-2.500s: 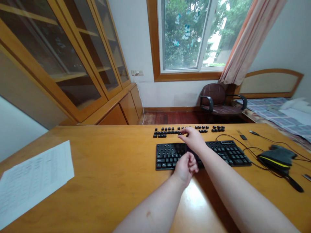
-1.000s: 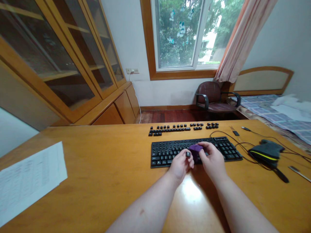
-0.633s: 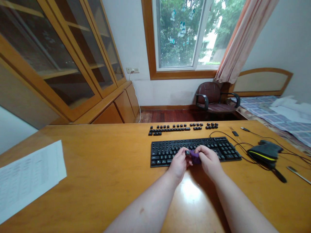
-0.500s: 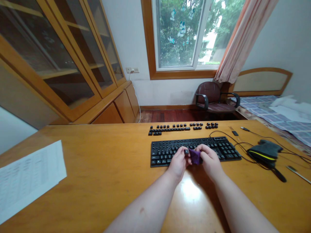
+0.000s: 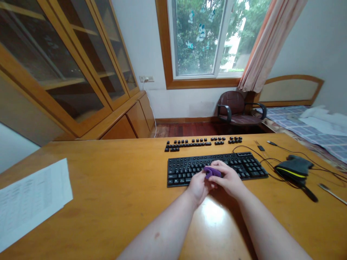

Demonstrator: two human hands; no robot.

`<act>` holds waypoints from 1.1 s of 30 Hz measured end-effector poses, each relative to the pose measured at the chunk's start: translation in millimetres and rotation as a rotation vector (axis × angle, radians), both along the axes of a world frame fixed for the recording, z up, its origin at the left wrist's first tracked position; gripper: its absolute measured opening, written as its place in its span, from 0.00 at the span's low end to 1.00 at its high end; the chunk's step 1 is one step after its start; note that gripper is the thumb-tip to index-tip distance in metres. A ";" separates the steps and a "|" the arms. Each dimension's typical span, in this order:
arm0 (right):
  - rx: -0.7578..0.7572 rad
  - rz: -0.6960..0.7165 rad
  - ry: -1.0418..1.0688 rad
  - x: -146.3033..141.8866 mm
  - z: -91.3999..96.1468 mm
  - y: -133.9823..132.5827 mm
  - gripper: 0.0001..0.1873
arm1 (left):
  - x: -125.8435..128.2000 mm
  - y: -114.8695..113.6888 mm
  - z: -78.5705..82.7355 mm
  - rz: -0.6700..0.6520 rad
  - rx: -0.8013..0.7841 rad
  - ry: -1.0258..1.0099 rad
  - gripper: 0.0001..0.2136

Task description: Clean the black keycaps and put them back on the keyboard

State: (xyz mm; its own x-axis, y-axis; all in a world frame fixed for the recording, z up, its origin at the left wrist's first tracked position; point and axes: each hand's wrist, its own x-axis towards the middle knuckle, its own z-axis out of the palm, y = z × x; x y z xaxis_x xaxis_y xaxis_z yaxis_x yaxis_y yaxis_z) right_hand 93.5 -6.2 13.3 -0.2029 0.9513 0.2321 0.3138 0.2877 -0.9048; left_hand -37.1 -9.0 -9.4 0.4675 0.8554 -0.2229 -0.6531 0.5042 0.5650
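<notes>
Both hands meet above the front edge of a black keyboard [image 5: 176,169] whose upper rows show bare switches. My right hand [image 5: 229,178] is closed on a small purple cloth [image 5: 213,172], which is folded over the fingertips of the other hand. My left hand [image 5: 199,186] is closed in a pinch under the cloth; the black keycap seen there a moment ago is now covered. Behind the keyboard, removed black keycaps [image 5: 195,144] stand in rows on the wooden table.
Right of the keyboard lie a dark pouch with a yellow stripe [image 5: 294,169], cables, a keycap puller [image 5: 260,148] and a toothbrush-like brush [image 5: 333,193]. Printed sheets [image 5: 35,198] rest on the table [image 5: 114,202] at left. A chair [image 5: 233,108] stands beyond.
My right hand has moved left and wrapped the purple cloth over the keycap in my left hand, hiding it. The view has shifted slightly.
</notes>
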 end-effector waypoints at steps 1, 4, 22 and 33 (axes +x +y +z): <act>-0.021 -0.016 0.032 -0.2 -2.7 0.6 0.10 | -0.7 -0.3 0.4 -0.038 -0.011 -0.016 0.09; -0.060 -0.078 0.127 -1.6 -9.3 1.8 0.06 | -3.8 -0.1 0.5 -0.136 -0.040 -0.061 0.10; 0.060 -0.201 0.118 -9.2 -11.6 -1.9 0.07 | -4.9 0.0 3.4 -0.113 -0.032 -0.123 0.09; 0.224 -0.158 -0.016 -22.6 -5.5 -10.1 0.14 | 2.5 2.0 4.5 0.144 -0.031 -0.173 0.15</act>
